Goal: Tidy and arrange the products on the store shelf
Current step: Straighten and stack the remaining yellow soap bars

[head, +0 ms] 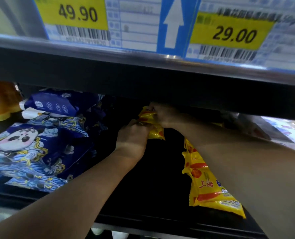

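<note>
Gripping a yellow packet (152,125) deep in the dark shelf bay (143,169), both of my hands meet at the back of the shelf. My left hand (133,135) curls its fingers round the packet's near edge, while my right hand (162,114) pinches its upper end, just under the black underside of the shelf above. The packet sits toward the rear of the bay, tilted between my two hands, its lower corner showing past my left knuckles. Nearer the front, a second yellow packet with red markings (210,180) lies flat on the shelf floor, partly hidden beneath my right forearm. To the left, well apart from my hands, a stack of dark blue packs printed with a panda and waves (31,149) lies on the same level, with another blue pack (57,102) resting on top. An orange item (1,99) shows at the far left edge. Above, on the rail of the upper shelf, a yellow price tag reading 49.90 (74,12) and a tag reading 29.00 (233,34) flank a blue label with a white arrow (173,23).
</note>
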Demonstrator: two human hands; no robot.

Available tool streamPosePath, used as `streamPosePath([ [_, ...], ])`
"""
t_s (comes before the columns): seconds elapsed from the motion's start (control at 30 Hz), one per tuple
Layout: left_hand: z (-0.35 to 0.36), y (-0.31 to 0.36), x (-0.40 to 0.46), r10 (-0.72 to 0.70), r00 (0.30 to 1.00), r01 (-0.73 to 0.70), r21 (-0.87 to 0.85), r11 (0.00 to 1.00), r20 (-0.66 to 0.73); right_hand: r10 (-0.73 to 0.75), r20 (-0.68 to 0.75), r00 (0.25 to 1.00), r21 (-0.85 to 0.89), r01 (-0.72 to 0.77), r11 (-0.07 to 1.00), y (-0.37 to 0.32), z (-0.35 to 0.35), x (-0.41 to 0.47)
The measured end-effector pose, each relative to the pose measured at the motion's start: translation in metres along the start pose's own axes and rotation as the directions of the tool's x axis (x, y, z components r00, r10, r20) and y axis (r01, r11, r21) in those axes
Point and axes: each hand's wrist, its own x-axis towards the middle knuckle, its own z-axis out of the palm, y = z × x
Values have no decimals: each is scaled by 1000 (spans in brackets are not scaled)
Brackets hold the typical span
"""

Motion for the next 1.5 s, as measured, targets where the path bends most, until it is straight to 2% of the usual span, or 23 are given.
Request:
streamPosePath([
  [0.07,2,1,5,1,999,0,20,1000,-54,-2,-23,1000,-20,1,1000,-4,0,2],
  [0.13,3,4,9,5,997,-2,38,999,-76,11,19,1000,-4,-11,1000,-9,-3,-4],
  [0.27,-1,12,12,-7,999,9,53,999,-33,-13,119,993,-83,23,996,-15,-14,-27],
  [0.33,-3,18,8,-23,1000,24,61,998,-13,10,90,996,-68,-4,998,-18,-22,-46],
  [0.4,-5,25,-5,-10,998,13,41,999,-69,58,45,997,-13,-58,998,-18,-29,-61],
  [0.5,-5,42,-41,46,963,-83,-128,988,-265,88,-28,996,-30,-88,996,-14,-41,-89],
  [0.6,-7,66,-83,132,907,-259,-283,924,-400,21,-168,986,-73,-34,997,2,-55,-120],
  [0.67,-5,86,-102,242,871,-369,-241,898,-428,-46,-210,977,-107,24,994,13,-63,-140],
  [0.73,1,106,-113,335,851,-433,-181,883,-405,-98,-212,972,-214,51,976,24,-72,-152],
  [0.87,19,127,-120,461,823,-507,-62,860,-331,-71,-102,992,-393,25,919,41,-79,-156],
  [1.03,29,121,-120,498,814,-516,21,856,-298,-48,-35,998,-442,28,897,49,-70,-151],
  [1.17,26,124,-118,403,876,-430,-52,901,-265,-72,-44,996,-466,43,884,47,-70,-148],
  [1.3,26,128,-124,409,842,-423,41,905,-352,-132,-90,987,-452,77,889,47,-71,-148],
  [1.5,16,83,-144,337,778,-388,15,921,-530,-182,-207,961,-357,99,929,39,-77,-140],
])
